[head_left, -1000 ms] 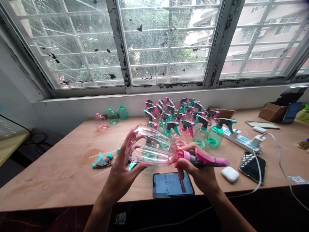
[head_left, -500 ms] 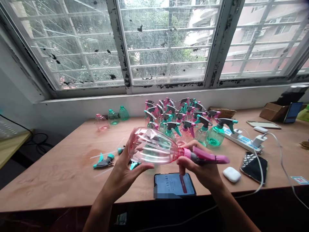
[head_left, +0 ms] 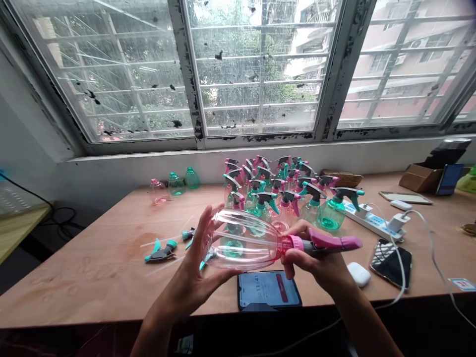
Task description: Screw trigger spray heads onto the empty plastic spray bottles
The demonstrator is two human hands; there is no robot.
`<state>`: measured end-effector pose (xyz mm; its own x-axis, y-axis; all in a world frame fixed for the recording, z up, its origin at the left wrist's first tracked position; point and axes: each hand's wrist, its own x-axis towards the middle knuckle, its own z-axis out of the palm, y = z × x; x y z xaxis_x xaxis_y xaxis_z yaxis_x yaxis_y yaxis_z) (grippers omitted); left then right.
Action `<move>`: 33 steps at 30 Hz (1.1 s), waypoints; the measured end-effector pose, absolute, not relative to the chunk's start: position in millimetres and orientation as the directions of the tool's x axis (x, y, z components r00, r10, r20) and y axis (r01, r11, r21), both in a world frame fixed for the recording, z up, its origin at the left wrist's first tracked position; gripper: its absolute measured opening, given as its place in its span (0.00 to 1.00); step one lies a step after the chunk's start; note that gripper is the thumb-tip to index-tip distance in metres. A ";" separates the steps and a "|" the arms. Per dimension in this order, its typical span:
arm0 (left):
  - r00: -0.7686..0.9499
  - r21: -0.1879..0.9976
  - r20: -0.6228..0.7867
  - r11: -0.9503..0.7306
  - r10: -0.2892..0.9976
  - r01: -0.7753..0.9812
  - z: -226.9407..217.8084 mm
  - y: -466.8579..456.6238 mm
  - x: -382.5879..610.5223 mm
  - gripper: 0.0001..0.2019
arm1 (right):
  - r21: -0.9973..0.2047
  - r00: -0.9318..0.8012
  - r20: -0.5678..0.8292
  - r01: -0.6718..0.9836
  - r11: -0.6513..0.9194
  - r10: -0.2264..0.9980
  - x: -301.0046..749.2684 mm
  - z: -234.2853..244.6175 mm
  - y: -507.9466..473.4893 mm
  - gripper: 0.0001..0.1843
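Observation:
A clear pink spray bottle (head_left: 243,240) lies sideways in the air between my hands, its base to the left. My left hand (head_left: 195,267) is wrapped round the base end, thumb below and fingers behind. At the neck, my right hand (head_left: 314,258) pinches the pink collar (head_left: 296,243) with thumb and fingers. The pink and grey trigger head (head_left: 334,242) sticks out to the right past that hand. Behind the bottle stand several assembled spray bottles (head_left: 330,213) with green or pink triggers. Loose green and grey spray heads (head_left: 161,252) with thin tubes lie to the left.
Bottles without heads, one pink (head_left: 159,192) and two green (head_left: 176,184), stand at the back left. A lit phone (head_left: 267,292) lies at the front edge. On the right are a power strip (head_left: 372,221), a white case (head_left: 359,274), a dark phone (head_left: 391,264) and white cables.
Both hands and the pink spray bottle sit slightly lower and further right in view. The camera view has shifted a little too. The grip on the bottle looks the same.

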<state>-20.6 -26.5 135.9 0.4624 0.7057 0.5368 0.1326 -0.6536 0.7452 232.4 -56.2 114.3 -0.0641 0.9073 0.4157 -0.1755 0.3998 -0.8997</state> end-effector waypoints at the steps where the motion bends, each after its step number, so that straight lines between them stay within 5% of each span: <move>1: 0.455 0.739 0.545 -0.660 0.704 0.135 135.7 -27.6 -20.6 0.51 | -0.902 -0.073 0.407 -0.191 0.388 0.910 231.9 114.4 -55.9 0.10; 8: 0.455 0.788 0.534 -0.614 0.713 0.037 139.9 -29.0 -22.1 0.53 | -0.822 -0.006 0.568 0.036 0.568 0.823 231.8 116.4 -58.0 0.16; 14: 0.491 0.668 0.611 -0.737 0.621 0.100 136.7 -29.9 -24.2 0.52 | -0.891 -0.070 0.406 -0.252 0.377 0.911 230.3 115.9 -60.0 0.14; 20: 0.494 0.741 0.504 -0.648 0.708 0.173 139.2 -32.1 -26.7 0.56 | -0.868 0.003 0.495 -0.050 0.495 0.869 233.5 118.1 -62.1 0.15; 27: 0.494 0.616 0.574 -0.742 0.653 0.264 135.5 -31.1 -26.7 0.47 | -0.892 -0.051 0.377 -0.290 0.347 0.925 234.7 119.5 -59.4 0.15; 33: 0.426 0.690 0.617 -0.716 0.662 0.112 140.8 -32.7 -24.3 0.54 | -0.890 0.014 0.446 -0.097 0.446 0.895 231.6 121.5 -64.5 0.16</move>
<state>-24.3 -32.7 140.8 0.4257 0.6617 0.6172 0.1124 -0.7155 0.6895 231.6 -64.5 121.5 0.0137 0.8947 0.4464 -0.0972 0.4456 -0.8900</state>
